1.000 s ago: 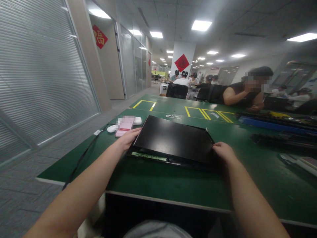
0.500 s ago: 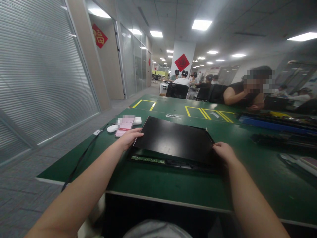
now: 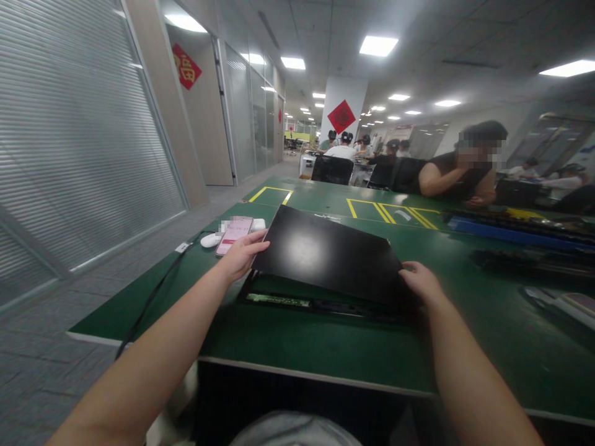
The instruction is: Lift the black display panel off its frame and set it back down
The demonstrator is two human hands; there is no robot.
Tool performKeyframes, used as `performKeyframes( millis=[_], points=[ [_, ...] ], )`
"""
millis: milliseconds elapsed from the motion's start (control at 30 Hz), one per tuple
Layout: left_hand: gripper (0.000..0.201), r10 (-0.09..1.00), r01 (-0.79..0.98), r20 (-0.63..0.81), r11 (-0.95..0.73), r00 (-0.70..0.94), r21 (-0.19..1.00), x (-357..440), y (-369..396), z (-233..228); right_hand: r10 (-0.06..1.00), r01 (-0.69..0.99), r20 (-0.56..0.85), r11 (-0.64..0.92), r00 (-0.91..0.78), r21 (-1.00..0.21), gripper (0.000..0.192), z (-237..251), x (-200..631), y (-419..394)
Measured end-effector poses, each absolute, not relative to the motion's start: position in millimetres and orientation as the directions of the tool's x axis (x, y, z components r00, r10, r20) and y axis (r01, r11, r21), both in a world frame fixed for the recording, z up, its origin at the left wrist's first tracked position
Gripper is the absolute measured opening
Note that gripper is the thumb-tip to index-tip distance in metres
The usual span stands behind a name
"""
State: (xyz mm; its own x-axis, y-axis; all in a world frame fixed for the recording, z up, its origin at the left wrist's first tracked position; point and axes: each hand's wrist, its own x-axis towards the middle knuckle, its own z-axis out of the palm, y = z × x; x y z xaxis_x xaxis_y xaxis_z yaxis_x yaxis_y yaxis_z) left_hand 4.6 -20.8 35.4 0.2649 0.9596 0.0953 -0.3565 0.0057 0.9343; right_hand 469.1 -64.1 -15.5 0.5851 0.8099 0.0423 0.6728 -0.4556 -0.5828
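Note:
A flat black screen panel [image 3: 325, 251] is held at both near corners and tilts up off a black frame [image 3: 320, 303] lying on the green table [image 3: 302, 341]. My left hand [image 3: 242, 255] grips its left edge. My right hand [image 3: 421, 282] grips its right near corner. A green circuit strip [image 3: 277, 300] shows along the frame's near edge, under the raised panel.
A pink phone [image 3: 233, 234] and a white mouse [image 3: 209, 241] lie left of the panel, with a black cable [image 3: 153, 297] running off the table. A person in black [image 3: 455, 176] leans on the far table. Dark parts [image 3: 525, 260] and a blue tray [image 3: 493, 228] sit at right.
The black panel has been lifted and tilted up, its far edge rising clear of the frame. Both hands kept their grip and rose slightly.

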Motion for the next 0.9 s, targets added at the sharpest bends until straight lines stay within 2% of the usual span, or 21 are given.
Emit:
performKeyframes(
  millis=[67,233,333,433,533,600,667,700,767,800,900],
  points=[
    [0.055,0.956,-0.364,0.133,-0.03,0.262,0.931,5,-22,37,0.79,0.63,0.06,-0.437,0.609,-0.642,0.043,-17,470,-63],
    [0.059,0.952,-0.351,0.185,-0.091,0.244,0.932,7,-26,40,0.722,0.473,0.09,-0.348,0.686,-0.809,0.022,-12,463,-68],
    [0.054,0.967,-0.353,0.186,-0.115,0.174,0.929,5,-24,41,0.697,0.364,0.117,-0.217,0.707,-0.906,0.017,-8,458,-70],
    [0.049,0.974,-0.39,0.204,-0.151,0.099,0.908,-1,-21,44,0.712,0.155,0.101,-0.011,0.695,-0.988,0.023,0,451,-71],
    [0.044,0.976,-0.451,0.206,-0.155,0.065,0.879,-7,-20,49,0.825,-0.156,0.062,0.179,0.562,-0.971,0.034,10,441,-76],
    [0.042,0.977,-0.477,0.205,-0.153,0.058,0.865,-9,-20,52,0.888,-0.301,0.095,0.252,0.451,-0.92,0.039,16,434,-82],
    [0.041,0.977,-0.488,0.2,-0.141,0.071,0.861,-10,-21,53,0.928,-0.401,0.048,0.206,0.369,-0.893,0.036,20,430,-90],
    [0.04,0.978,-0.491,0.193,-0.131,0.078,0.861,-9,-21,54,0.952,-0.446,-0.052,0.093,0.302,-0.89,0.035,20,429,-92],
    [0.035,0.984,-0.492,0.162,-0.106,0.073,0.864,-8,-20,54,0.929,-0.49,-0.177,0.006,0.325,-0.872,0.027,20,430,-95],
    [0.031,0.989,-0.485,0.138,-0.092,0.059,0.869,-7,-19,53,0.907,-0.498,-0.199,0.013,0.371,-0.867,0.022,19,431,-95],
    [0.026,0.998,-0.405,0.06,-0.042,0.032,0.914,-4,-15,47,0.839,-0.49,-0.124,0.184,0.53,-0.852,0.012,17,442,-91]
  ],
)
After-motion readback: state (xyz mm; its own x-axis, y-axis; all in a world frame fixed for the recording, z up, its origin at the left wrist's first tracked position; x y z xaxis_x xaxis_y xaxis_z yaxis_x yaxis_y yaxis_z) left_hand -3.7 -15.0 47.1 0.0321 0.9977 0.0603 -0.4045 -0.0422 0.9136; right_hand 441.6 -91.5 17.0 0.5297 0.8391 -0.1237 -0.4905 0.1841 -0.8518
